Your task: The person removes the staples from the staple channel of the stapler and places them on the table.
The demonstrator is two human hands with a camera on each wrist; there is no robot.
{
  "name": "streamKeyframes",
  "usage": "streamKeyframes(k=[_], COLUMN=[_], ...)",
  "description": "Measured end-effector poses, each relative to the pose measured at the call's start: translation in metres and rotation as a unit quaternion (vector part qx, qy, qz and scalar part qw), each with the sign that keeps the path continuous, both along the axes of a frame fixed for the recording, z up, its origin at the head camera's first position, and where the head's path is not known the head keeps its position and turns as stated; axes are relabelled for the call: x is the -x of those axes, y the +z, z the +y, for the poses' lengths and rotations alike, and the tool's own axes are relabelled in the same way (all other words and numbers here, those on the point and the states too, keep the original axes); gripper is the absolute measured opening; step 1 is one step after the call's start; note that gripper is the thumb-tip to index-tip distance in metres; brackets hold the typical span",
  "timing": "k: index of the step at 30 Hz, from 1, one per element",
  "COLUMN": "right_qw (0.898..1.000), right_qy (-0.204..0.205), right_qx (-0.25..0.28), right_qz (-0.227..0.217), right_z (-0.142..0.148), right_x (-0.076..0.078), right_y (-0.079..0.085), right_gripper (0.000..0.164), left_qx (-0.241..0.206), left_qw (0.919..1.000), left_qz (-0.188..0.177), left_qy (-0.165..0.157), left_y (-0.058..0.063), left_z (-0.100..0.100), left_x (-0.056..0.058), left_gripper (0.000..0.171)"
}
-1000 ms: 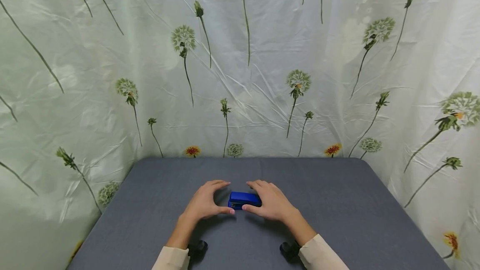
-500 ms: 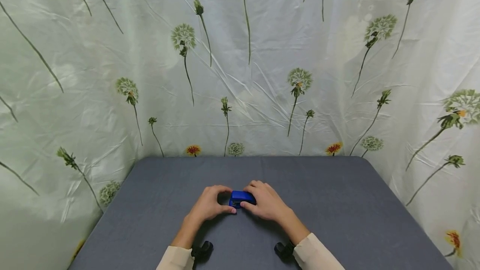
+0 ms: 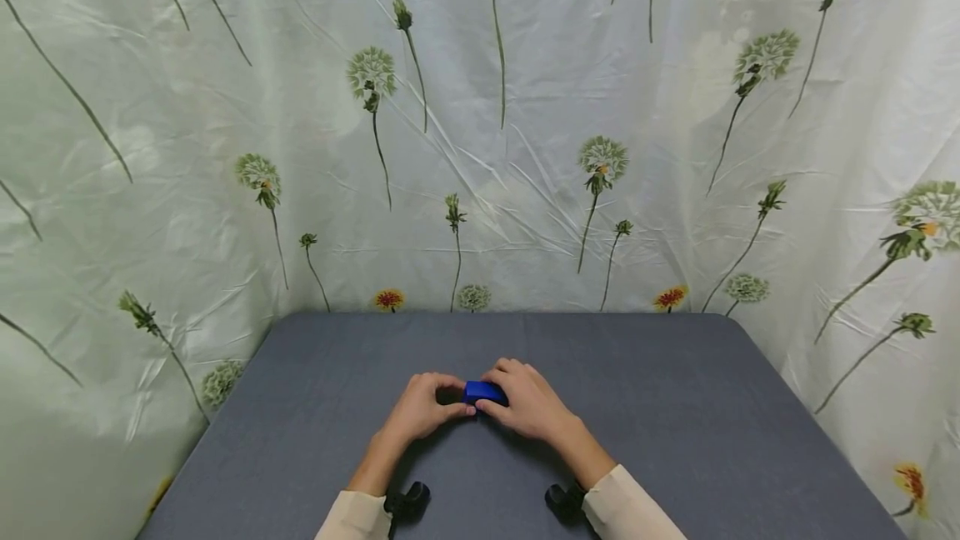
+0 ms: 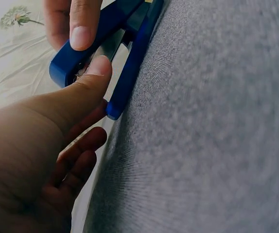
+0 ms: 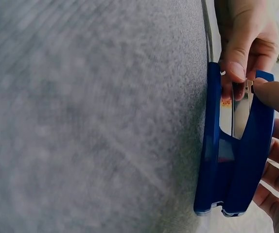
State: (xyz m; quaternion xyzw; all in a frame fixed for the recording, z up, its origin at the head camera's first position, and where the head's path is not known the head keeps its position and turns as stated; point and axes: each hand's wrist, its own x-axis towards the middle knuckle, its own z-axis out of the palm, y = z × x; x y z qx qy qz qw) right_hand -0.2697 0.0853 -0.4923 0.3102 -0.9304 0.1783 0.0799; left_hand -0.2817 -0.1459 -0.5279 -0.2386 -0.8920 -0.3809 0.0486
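A blue stapler (image 3: 483, 392) sits on the grey table between both hands. My right hand (image 3: 531, 403) grips its top cover from the right, thumb on the near side close to the front end. At the stapler's front end, my left hand (image 3: 417, 409) pinches the metal staple magazine (image 5: 240, 114) between thumb and fingers. The wrist views show a gap between the blue base (image 4: 126, 80) and the magazine, with the cover (image 5: 256, 153) also tilted up from the magazine at the front. The left fingertips are partly hidden behind the stapler.
The grey table (image 3: 337, 357) extends around the hands. Behind it hangs a pale curtain (image 3: 525, 215) printed with dandelions. Black wrist-camera mounts (image 3: 411, 502) sit below each wrist, just above the tabletop.
The right hand has moved slightly left with the stapler, and its thumb has come further toward the front end. The left hand has closed in from beside the stapler onto its front.
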Motion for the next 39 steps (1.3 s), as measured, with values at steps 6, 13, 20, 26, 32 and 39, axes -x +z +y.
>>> streamKeyframes(k=[6, 13, 20, 26, 32, 39], right_qw=[1.000, 1.000, 1.000, 0.999, 0.998, 0.996], right_qy=[0.005, 0.012, 0.018, 0.016, 0.015, 0.016], right_qx=[0.002, 0.005, 0.018, 0.050, 0.064, 0.083], right_qz=[0.001, 0.002, -0.001, -0.012, -0.023, -0.016], right_z=[-0.001, -0.002, 0.002, 0.009, 0.018, 0.029], right_x=[0.000, 0.000, 0.000, 0.001, 0.000, -0.001], right_y=[-0.002, -0.002, 0.004, 0.011, 0.015, 0.022], right_gripper=[0.035, 0.034, 0.034, 0.035, 0.035, 0.035], left_qx=[-0.015, -0.020, -0.007, 0.001, 0.014, 0.023], left_qw=[0.9999, 0.9997, 0.9999, 0.9999, 0.9998, 0.9995], left_qz=[-0.003, -0.016, -0.012, -0.007, -0.006, -0.013], left_qy=[-0.005, 0.002, 0.005, 0.013, 0.014, 0.020], left_y=[-0.003, -0.002, 0.000, 0.002, 0.004, 0.005], left_z=[0.004, 0.006, 0.008, 0.008, 0.009, 0.010], left_x=[0.000, -0.002, -0.002, -0.002, -0.003, -0.004], left_gripper=[0.027, 0.021, 0.018, 0.020, 0.021, 0.023])
